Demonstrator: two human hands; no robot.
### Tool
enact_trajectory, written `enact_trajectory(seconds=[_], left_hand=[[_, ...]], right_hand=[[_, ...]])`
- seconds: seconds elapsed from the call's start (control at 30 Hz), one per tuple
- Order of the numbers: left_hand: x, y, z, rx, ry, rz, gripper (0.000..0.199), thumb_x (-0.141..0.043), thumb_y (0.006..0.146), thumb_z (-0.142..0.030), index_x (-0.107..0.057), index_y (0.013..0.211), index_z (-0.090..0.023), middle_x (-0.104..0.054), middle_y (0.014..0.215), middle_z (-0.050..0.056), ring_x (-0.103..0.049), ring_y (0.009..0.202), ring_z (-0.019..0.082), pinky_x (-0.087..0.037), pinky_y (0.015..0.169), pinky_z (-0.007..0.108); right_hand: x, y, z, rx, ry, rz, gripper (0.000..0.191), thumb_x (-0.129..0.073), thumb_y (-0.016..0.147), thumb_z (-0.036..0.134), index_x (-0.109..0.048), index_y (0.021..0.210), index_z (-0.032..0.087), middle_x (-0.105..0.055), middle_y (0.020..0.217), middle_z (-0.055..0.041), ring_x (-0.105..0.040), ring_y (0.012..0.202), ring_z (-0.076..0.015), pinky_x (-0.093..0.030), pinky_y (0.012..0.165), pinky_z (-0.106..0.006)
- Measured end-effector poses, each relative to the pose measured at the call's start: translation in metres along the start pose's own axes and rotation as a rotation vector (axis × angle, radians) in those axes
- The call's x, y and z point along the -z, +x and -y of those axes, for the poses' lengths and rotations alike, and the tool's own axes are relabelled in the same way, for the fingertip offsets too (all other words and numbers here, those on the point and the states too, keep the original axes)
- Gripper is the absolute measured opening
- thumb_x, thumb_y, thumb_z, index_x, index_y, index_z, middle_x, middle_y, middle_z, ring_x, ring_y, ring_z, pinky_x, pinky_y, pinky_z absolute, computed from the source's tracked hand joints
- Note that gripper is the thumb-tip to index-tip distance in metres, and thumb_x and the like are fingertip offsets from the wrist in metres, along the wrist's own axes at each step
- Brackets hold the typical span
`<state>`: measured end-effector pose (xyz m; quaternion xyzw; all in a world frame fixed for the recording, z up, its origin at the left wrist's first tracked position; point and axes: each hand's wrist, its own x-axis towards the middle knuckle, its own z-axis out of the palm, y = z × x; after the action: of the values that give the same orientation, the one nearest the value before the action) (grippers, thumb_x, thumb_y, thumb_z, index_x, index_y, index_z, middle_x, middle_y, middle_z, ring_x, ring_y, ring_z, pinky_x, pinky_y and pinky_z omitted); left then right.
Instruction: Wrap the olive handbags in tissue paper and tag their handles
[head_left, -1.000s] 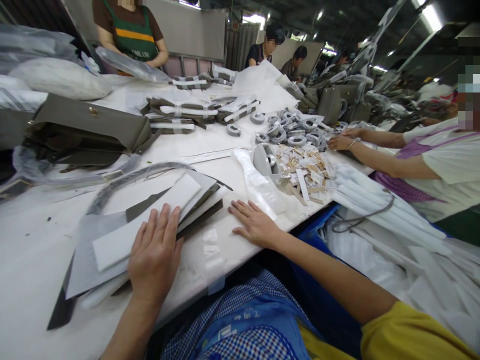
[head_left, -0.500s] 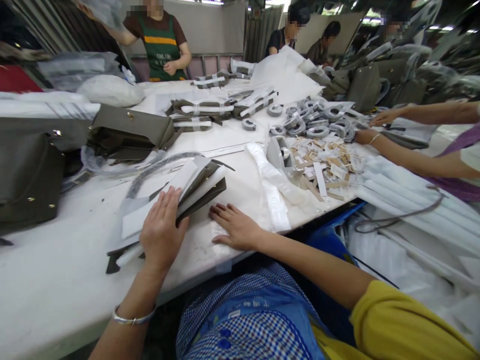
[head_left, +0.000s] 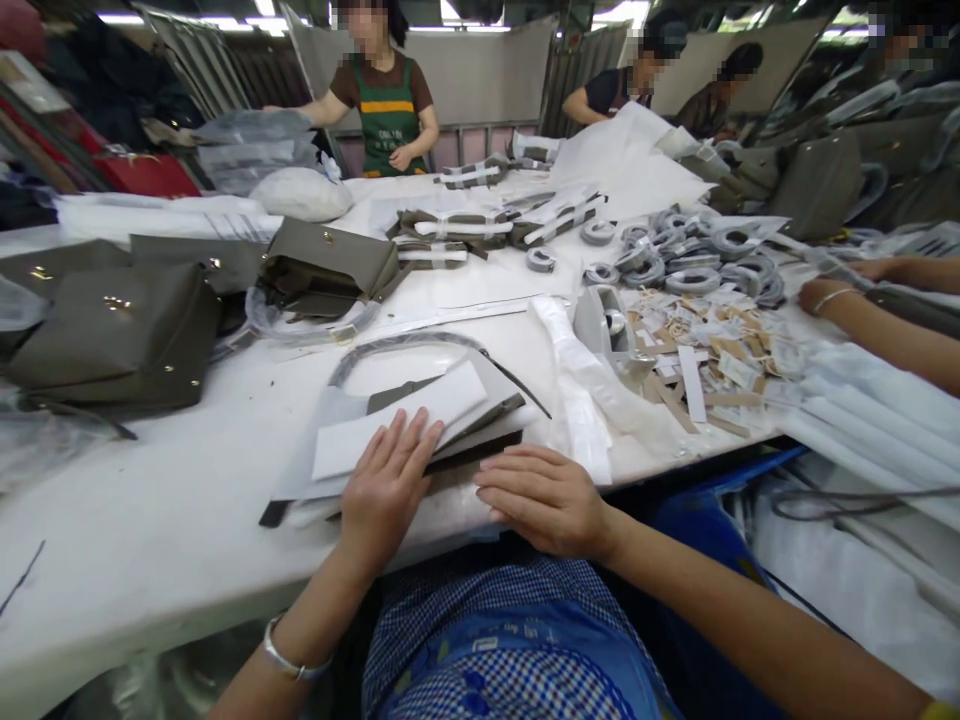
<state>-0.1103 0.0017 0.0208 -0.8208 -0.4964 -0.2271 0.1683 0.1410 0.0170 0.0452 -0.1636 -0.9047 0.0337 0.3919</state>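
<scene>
Fingers slightly spread, the left hand [head_left: 384, 505] lies on the foam [head_left: 450, 395] atop the stack [head_left: 296, 485]. At the stack's 4 o'clock, the right hand [head_left: 551, 500] has fingers nearly together on the bench [head_left: 187, 510].

PASSAGE: bare tabletop [head_left: 187, 500] left of layered bundle [head_left: 401, 420], reaching near edge | LEFT LIMIT: dark bag [head_left: 120, 330] | FAR LEFT: open-mouthed bag [head_left: 330, 250] | NEAR SIDE: left hand [head_left: 386, 495], right hand [head_left: 551, 500] | RIGHT: white film strip [head_left: 574, 390], grey dispenser [head_left: 596, 325], tag pile [head_left: 697, 355]; coil heap [head_left: 675, 260] behind
</scene>
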Motion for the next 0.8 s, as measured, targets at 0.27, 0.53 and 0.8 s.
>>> enact_trajectory(seconds=[0.27, 0.53, 0.8], left_hand=[[0.002, -0.021, -0.019, -0.065, 0.067, -0.006, 0.049, -0.045, 0.098, -0.017, -0.041, 0.147, -0.020, -0.044, 0.150, 0.008, -0.038, 0.141, 0.030, -0.041, 0.112, 0.047], [0.000, -0.027, -0.025, -0.084, 0.021, 0.004, 0.046, -0.039, 0.099, -0.016, -0.045, 0.145, -0.019, -0.045, 0.150, 0.008, -0.039, 0.140, 0.032, -0.043, 0.110, 0.047], [0.005, -0.033, -0.021, -0.082, 0.022, -0.015, 0.047, -0.036, 0.099, -0.013, -0.047, 0.144, -0.019, -0.046, 0.150, 0.008, -0.041, 0.139, 0.031, -0.045, 0.108, 0.047]], right_hand=[[0.000, 0.023, -0.021, -0.101, -0.082, 0.181, 0.029, -0.055, 0.096, 0.023, -0.065, 0.123, 0.021, -0.070, 0.123, -0.0075, -0.063, 0.119, -0.0215, -0.051, 0.105, -0.042], [-0.009, 0.082, -0.068, -0.492, -0.085, 0.329, 0.027, -0.050, 0.099, 0.035, -0.074, 0.100, 0.021, -0.076, 0.100, -0.0047, -0.070, 0.094, -0.0179, -0.050, 0.087, -0.028], [-0.079, 0.141, -0.142, -0.840, -0.405, 0.838, 0.042, -0.073, 0.080, 0.047, -0.073, 0.102, 0.011, -0.071, 0.113, -0.0212, -0.065, 0.110, -0.0335, -0.052, 0.088, -0.038]])
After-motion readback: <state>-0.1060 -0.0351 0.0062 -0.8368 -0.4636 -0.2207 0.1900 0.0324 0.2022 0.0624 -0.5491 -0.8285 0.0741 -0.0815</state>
